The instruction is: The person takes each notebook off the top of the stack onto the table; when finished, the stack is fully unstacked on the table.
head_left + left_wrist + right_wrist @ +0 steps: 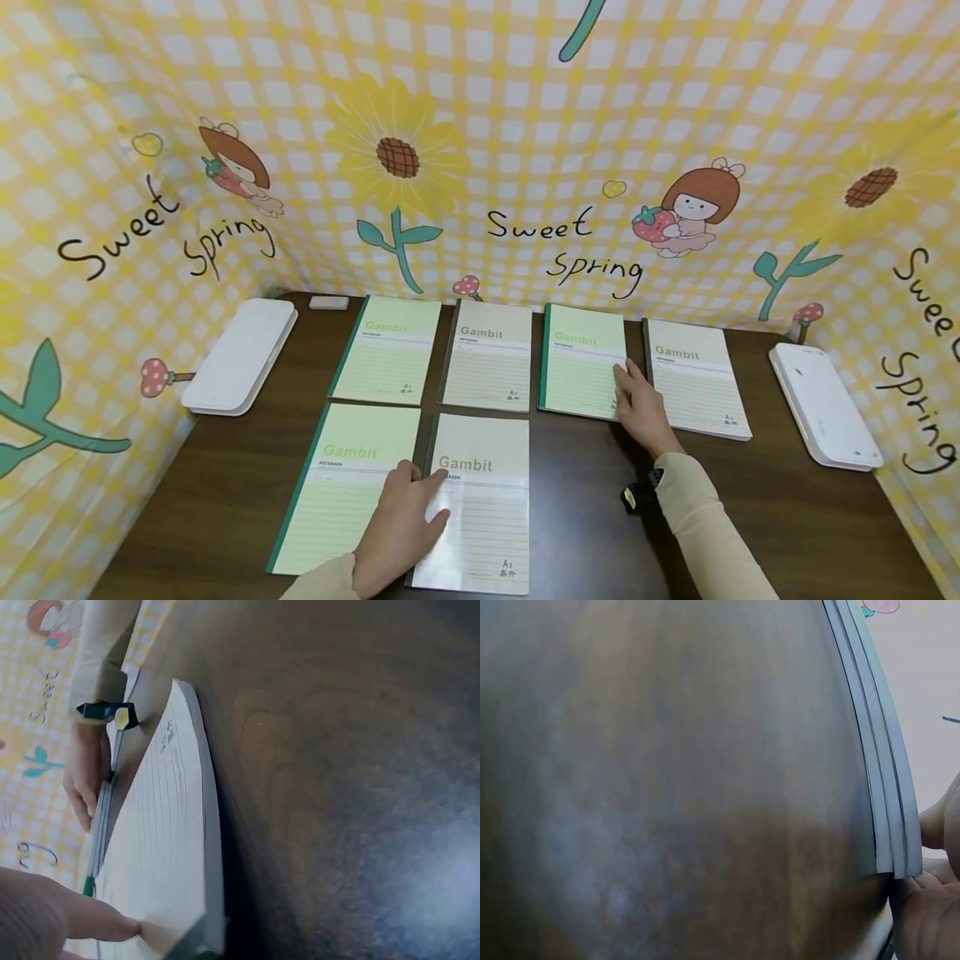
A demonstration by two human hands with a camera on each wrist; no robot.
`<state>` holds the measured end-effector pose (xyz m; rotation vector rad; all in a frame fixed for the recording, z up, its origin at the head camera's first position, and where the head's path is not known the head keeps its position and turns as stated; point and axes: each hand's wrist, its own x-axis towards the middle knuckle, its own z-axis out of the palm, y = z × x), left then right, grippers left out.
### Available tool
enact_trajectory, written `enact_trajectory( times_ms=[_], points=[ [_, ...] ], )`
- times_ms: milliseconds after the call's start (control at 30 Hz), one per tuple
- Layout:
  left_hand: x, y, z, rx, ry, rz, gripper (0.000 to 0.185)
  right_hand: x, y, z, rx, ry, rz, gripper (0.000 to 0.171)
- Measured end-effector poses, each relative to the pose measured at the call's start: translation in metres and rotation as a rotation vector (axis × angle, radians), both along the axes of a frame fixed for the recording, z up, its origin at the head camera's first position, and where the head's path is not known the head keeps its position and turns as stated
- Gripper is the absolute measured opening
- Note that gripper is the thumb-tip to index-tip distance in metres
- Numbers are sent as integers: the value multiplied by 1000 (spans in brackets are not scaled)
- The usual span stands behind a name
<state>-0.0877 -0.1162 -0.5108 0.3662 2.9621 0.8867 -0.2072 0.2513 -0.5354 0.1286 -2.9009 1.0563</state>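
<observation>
From the head view we see six notebooks on a dark brown desk (577, 500). Four lie in a row at the back and two lie in front. The left hand (397, 521) is low in the middle of the frame. It rests flat, fingers loose and apart, on the left edge of the front beige notebook (480, 500), just beside the front green notebook (345, 487). The right hand (643, 408) is right of the middle. Its straight fingers touch the right edge of the back green notebook (581, 358), next to the far beige notebook (693, 375). A white tray (240, 354) sits at the left, another white tray (825, 404) at the right.

In the left wrist view, a finger (97, 919) presses the beige notebook (165, 847) at the lower left.

In the right wrist view, we see notebook edges (881, 772) at the right, and the hand (930, 900) touches them at the lower right corner.
</observation>
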Motion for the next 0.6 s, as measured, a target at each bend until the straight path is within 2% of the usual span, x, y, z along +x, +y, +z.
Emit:
enact_trajectory(
  times_ms=[167,233,300,367,433,533,600],
  points=[
    [-4,8,5,-120,22,-28,40,1,1,2,-2,3,3,49],
    [-12,12,7,-128,40,-64,40,0,2,2,-8,5,0,49],
    [-25,19,14,-100,69,-107,42,0,2,1,-16,0,-5,49],
    [-44,30,23,-33,72,-158,47,-1,2,0,-28,-7,-7,49],
    [-67,44,35,61,50,-210,55,-1,2,-2,-38,-14,-11,50],
    [-107,72,50,211,-40,-279,64,0,1,-3,-50,-12,-11,50],
    [-133,90,55,278,-109,-307,68,0,0,-3,-53,-5,-12,50]
  ],
)
